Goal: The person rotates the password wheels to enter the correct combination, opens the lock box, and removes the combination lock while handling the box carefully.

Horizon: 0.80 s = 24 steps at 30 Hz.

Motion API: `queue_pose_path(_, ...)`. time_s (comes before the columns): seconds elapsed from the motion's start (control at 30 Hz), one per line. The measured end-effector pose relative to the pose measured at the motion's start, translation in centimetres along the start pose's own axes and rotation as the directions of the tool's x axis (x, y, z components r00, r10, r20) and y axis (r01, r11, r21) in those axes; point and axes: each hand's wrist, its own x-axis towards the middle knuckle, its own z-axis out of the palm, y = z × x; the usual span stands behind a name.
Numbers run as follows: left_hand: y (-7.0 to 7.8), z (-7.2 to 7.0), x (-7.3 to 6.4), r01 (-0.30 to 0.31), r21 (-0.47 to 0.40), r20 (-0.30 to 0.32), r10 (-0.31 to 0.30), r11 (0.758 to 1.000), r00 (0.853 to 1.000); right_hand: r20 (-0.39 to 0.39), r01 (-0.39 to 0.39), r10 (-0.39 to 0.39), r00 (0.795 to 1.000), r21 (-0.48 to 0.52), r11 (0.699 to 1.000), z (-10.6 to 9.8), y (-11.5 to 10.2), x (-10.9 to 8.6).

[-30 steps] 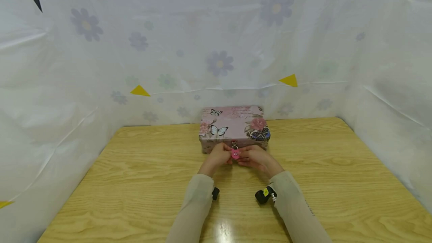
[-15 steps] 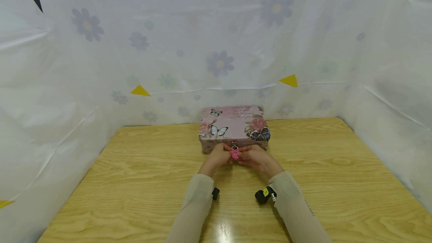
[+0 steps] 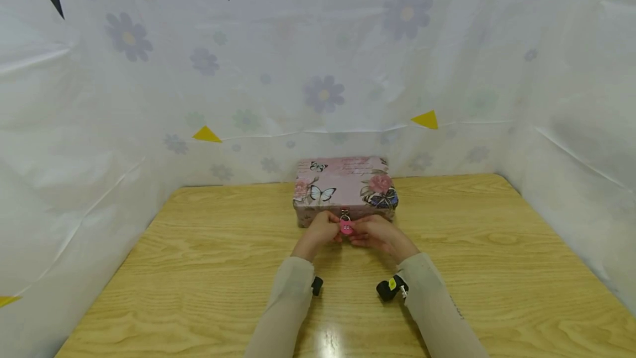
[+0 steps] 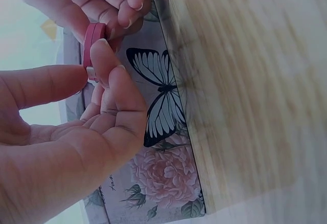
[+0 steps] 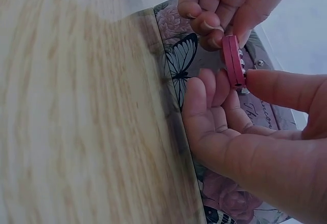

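The box (image 3: 343,178) and the table (image 3: 223,269) are sinking a hair in the head view, as that camera is tipping up a touch. The right hand (image 3: 381,232) is shifting ever so slightly against the lock (image 3: 345,228).

Head view: high, farther back, facing forward-down; 2 wrist views: close, opposite sides, sharing pink padlock (image 4: 90,45).

Left hand (image 3: 322,231) from the left, right hand (image 3: 380,233) from the right, and the pink padlock (image 3: 346,228) is pinched between them at the near side of the box (image 3: 343,181)! Butterflies (image 3: 323,193) and roses (image 3: 380,183) across its top, it sits at the far edge of the counter (image 3: 223,253), flowered white sheet (image 3: 273,32) behind.
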Motion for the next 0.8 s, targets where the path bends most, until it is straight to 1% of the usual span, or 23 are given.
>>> queue_pose_path(0.17,0.01,-0.03,0.08,0.002,0.009,0.002,-0.002,1.0,1.0,0.004,0.017,-0.017,1.0,0.004,1.0,0.0,0.04,-0.03)
queue_pose_path(0.37,0.02,-0.03,0.09,0.011,0.014,0.006,-0.011,1.0,1.0,-0.015,0.025,-0.025,1.0,0.003,1.0,0.07,0.07,-0.14)
queue_pose_path(0.57,-0.06,-0.05,0.06,0.009,0.021,0.004,-0.009,1.0,1.0,-0.034,0.021,-0.02,0.999,0.029,0.999,0.21,0.17,-0.15)
queue_pose_path(0.8,-0.08,-0.04,0.14,0.004,0.028,0.003,-0.004,1.0,1.0,-0.016,0.039,-0.038,0.999,0.041,0.998,0.19,0.27,0.0)
